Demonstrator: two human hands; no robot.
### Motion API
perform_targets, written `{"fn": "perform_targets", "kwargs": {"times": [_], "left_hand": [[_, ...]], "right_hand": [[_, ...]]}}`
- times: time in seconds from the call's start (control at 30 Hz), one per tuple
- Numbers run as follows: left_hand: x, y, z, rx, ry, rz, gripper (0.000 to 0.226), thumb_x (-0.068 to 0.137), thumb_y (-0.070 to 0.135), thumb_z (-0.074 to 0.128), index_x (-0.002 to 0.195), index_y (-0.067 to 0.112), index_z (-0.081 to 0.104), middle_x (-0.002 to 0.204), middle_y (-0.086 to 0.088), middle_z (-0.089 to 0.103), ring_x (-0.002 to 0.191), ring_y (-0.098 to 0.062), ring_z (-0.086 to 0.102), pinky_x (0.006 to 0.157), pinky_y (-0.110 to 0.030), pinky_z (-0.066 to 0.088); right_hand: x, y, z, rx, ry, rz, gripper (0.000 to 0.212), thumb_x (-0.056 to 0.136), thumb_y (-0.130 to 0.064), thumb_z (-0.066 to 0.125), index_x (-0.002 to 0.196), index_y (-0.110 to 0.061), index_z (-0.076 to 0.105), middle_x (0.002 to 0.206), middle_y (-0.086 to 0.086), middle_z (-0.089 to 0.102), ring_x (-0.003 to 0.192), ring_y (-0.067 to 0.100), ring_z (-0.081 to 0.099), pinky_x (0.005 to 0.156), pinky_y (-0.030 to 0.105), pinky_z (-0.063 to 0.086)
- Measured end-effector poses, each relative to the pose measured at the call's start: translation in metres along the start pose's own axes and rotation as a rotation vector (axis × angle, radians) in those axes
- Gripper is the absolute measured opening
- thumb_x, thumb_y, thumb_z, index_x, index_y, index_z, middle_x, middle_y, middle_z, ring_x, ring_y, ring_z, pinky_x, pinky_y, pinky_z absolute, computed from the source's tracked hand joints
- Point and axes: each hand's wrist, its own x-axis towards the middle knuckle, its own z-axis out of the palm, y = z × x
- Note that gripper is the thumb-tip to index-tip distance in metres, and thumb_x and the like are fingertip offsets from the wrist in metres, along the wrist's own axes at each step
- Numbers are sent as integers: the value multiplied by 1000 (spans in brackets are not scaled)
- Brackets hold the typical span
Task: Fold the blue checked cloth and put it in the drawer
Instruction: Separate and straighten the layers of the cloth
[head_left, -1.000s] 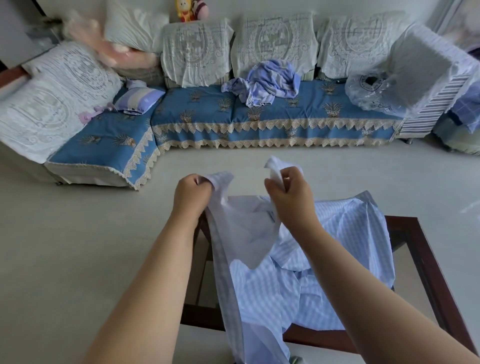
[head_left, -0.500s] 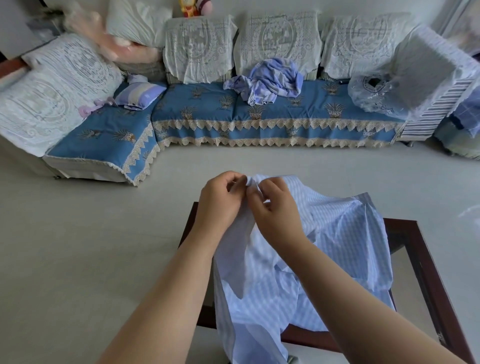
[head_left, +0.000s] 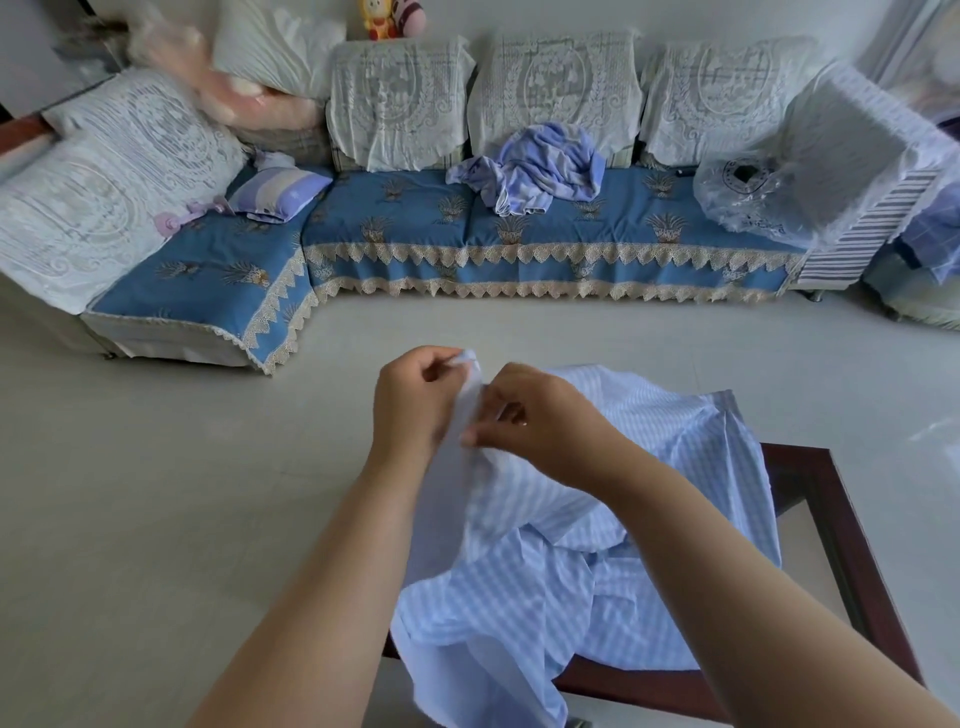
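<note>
The blue checked cloth (head_left: 613, 561) lies crumpled over a dark wooden table frame and hangs off its near left corner. My left hand (head_left: 415, 400) and my right hand (head_left: 540, 421) meet above the table's far left corner. Both pinch the same raised edge of the cloth, fingertips almost touching. No drawer is in view.
The dark wooden table (head_left: 831, 499) stands on a pale tiled floor (head_left: 156, 493). A blue-covered corner sofa (head_left: 415, 228) runs along the back, with a second bluish crumpled cloth (head_left: 535, 171) on its seat, a small striped pillow (head_left: 275, 192) and a plastic-wrapped fan (head_left: 748, 192).
My hands were apart, each holding a cloth corner; they have come together and now pinch the corners side by side. The cloth hangs folded below them.
</note>
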Motion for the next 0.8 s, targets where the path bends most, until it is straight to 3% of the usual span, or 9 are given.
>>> {"fn": "perform_targets", "kwargs": {"times": [0.07, 0.13, 0.27, 0.33, 0.4, 0.5, 0.6, 0.7, 0.8], "left_hand": [[-4, 5, 2, 69, -39, 91, 7, 83, 25, 68, 82, 20, 73, 76, 8, 71, 73, -9, 65, 66, -23, 49], [-5, 9, -2, 139, -64, 152, 8, 84, 26, 67, 84, 21, 73, 76, 10, 70, 75, -7, 65, 67, -21, 50], [-3, 21, -15, 157, -253, 135, 13, 89, 21, 62, 89, 20, 75, 77, 10, 72, 70, 4, 63, 66, -10, 48], [-3, 23, -18, 162, -302, 123, 17, 90, 24, 61, 84, 19, 76, 75, 2, 72, 70, -3, 63, 66, -16, 46], [-6, 22, -18, 196, -293, 145, 25, 91, 26, 58, 76, 13, 74, 73, -10, 70, 66, -16, 59, 63, -27, 45], [-10, 18, -15, 307, -184, 263, 29, 91, 27, 57, 69, 14, 71, 58, -3, 64, 50, -12, 48, 49, -21, 38], [-14, 21, -14, 502, -36, 422, 32, 91, 28, 54, 66, 12, 66, 50, -2, 55, 45, -18, 43, 43, -26, 33], [-14, 28, -16, 675, 28, 531, 32, 89, 27, 51, 61, 12, 56, 51, -3, 52, 46, -22, 45, 42, -26, 29], [-5, 33, -21, 783, 11, 497, 29, 88, 27, 49, 64, 12, 51, 54, -4, 49, 49, -21, 42, 44, -25, 28]], "right_hand": [[2, 0, 2, -23, -90, -25, 9, 80, -20, 74, 82, -15, 66, 79, -14, 55, 71, 2, 56, 69, 16, 46], [6, 6, 4, -64, 8, -69, 5, 83, -12, 70, 88, -12, 69, 77, -19, 52, 70, -3, 54, 68, 11, 42], [5, 15, 5, 30, 210, -75, 22, 81, -13, 72, 96, -23, 60, 80, -19, 62, 76, -3, 58, 70, 9, 39], [5, 16, 5, 18, 286, -85, 29, 79, -18, 74, 101, -25, 55, 84, -19, 65, 83, -6, 58, 79, 8, 37], [9, 19, 5, -129, 403, -142, 21, 78, -25, 73, 96, -21, 63, 84, -23, 60, 86, -5, 53, 88, 21, 37], [14, 26, 7, -291, 527, -219, 20, 78, -36, 62, 83, -18, 69, 80, -18, 56, 87, 4, 47, 86, 30, 36], [11, 37, 19, -418, 628, -297, 24, 82, -35, 59, 80, -13, 69, 78, -5, 64, 89, 9, 50, 98, 38, 37], [10, 42, 29, -556, 538, -346, 20, 86, -31, 56, 81, -14, 65, 75, -4, 67, 88, 14, 57, 103, 47, 38], [10, 40, 35, -382, 272, -263, 17, 91, -29, 53, 90, -15, 63, 79, -3, 68, 76, 22, 62, 75, 41, 53]]}}
